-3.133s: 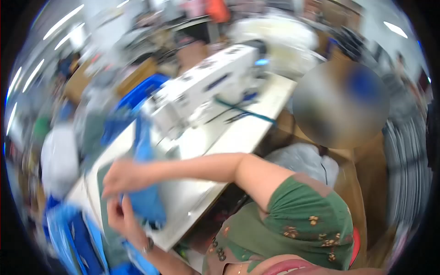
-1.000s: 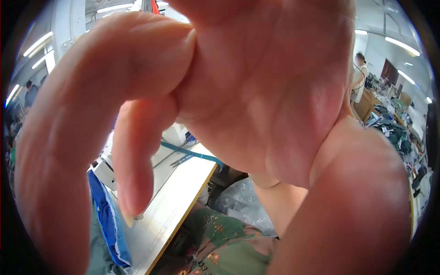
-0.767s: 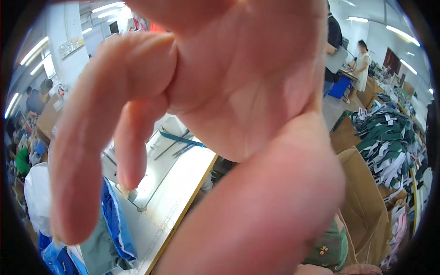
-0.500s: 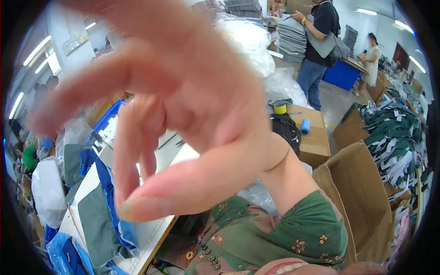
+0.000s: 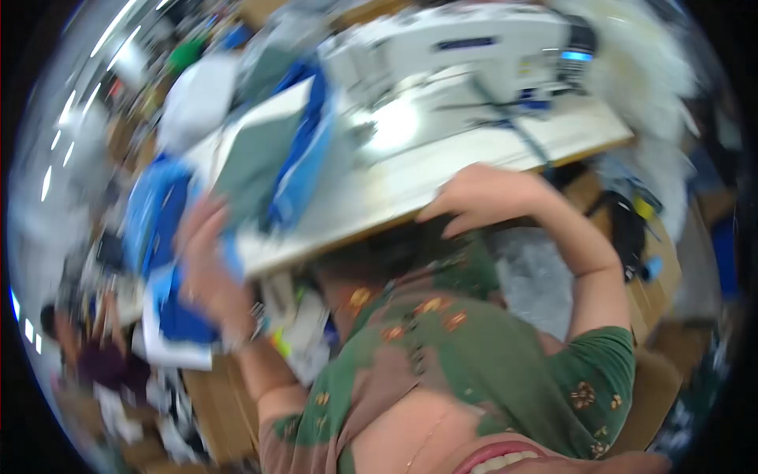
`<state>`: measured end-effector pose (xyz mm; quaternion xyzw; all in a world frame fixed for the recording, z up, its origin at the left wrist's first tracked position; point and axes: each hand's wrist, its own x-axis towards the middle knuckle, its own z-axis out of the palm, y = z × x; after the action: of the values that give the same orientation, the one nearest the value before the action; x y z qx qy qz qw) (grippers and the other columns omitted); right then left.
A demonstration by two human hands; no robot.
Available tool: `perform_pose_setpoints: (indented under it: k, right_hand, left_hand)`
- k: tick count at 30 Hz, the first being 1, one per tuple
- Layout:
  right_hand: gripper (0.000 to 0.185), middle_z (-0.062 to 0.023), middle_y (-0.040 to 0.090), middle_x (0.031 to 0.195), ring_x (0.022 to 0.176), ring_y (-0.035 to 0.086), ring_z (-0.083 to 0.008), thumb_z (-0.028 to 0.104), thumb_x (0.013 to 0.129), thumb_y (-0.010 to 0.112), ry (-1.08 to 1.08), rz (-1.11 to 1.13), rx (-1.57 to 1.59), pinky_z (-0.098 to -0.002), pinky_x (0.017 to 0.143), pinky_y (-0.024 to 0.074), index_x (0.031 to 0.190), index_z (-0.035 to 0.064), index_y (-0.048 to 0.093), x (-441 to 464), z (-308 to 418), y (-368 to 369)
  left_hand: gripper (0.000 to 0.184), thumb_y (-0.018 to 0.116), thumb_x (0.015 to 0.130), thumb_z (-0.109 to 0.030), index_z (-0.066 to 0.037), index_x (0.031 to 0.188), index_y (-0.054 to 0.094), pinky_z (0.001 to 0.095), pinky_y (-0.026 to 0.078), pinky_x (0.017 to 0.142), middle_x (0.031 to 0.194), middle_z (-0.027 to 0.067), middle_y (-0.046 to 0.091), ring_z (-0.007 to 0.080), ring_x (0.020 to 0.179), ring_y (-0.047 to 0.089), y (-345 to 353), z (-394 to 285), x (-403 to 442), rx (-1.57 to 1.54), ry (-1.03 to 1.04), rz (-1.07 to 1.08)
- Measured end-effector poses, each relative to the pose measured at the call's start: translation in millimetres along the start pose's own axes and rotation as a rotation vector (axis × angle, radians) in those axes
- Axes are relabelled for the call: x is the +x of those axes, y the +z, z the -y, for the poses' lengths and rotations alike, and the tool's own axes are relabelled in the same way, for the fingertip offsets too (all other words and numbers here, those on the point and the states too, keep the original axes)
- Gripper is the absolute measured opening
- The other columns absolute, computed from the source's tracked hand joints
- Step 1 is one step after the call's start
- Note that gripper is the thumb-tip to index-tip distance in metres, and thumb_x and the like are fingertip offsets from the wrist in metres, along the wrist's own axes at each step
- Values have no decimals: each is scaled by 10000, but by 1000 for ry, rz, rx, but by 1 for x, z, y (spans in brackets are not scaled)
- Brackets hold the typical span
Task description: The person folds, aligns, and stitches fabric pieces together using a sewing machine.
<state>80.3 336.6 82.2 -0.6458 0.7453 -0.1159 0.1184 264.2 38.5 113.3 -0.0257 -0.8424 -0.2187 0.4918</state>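
My left hand is raised at the left, beside the blue fabric in clear plastic. It is blurred, but its fingers look stretched out and nothing shows in them. A bracelet or watch is on that wrist. At the front edge of the white sewing table, my right hand hangs with fingers loosely bent and apart, holding nothing that I can see. Between the hands, a grey-green fabric piece and blue fabric lie on the table. Beyond them stands a white sewing machine with its lamp lit.
Plastic-wrapped blue fabric hangs at the table's left end. A white bundle lies behind it. Cardboard boxes stand at lower left and at right. Another person is at far left. White plastic-wrapped material is piled at upper right.
My right hand has dropped from just in front of the camera to the table edge. The view has swung left, bringing my left hand and the sewing machine fully into sight.
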Motion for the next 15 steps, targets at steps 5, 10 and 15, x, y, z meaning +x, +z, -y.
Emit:
perform_pose_setpoints:
  k: [5, 10, 15]
  right_hand:
    - [358, -132, 683, 920, 843, 641, -331, 192, 766, 701, 30, -11, 94, -416, 739, 496, 1106, 87, 670, 5, -5, 5]
    - [282, -108, 679, 871, 754, 644, -272, 112, 777, 693, 29, -259, 242, -344, 693, 504, 1056, 73, 690, 24, -19, 14]
    - [381, -87, 683, 1067, 746, 626, -112, 67, 837, 626, 150, -547, 652, -240, 665, 486, 1216, 40, 624, 71, -41, 31]
  left_hand:
    - [241, 610, 893, -56, -26, 1125, 669, 286, 472, 891, 1226, 104, 628, 164, 1070, 600, 20, 50, -73, -112, -432, 125]
    - [757, 767, 757, -197, -67, 1414, 416, 349, 409, 1000, 1406, 116, 475, 246, 1218, 509, 41, 48, -53, -153, -509, 199]
    - [705, 620, 717, 15, -85, 1392, 443, 390, 371, 1021, 1358, 143, 510, 280, 1227, 506, 109, 86, -57, 126, -89, 300]
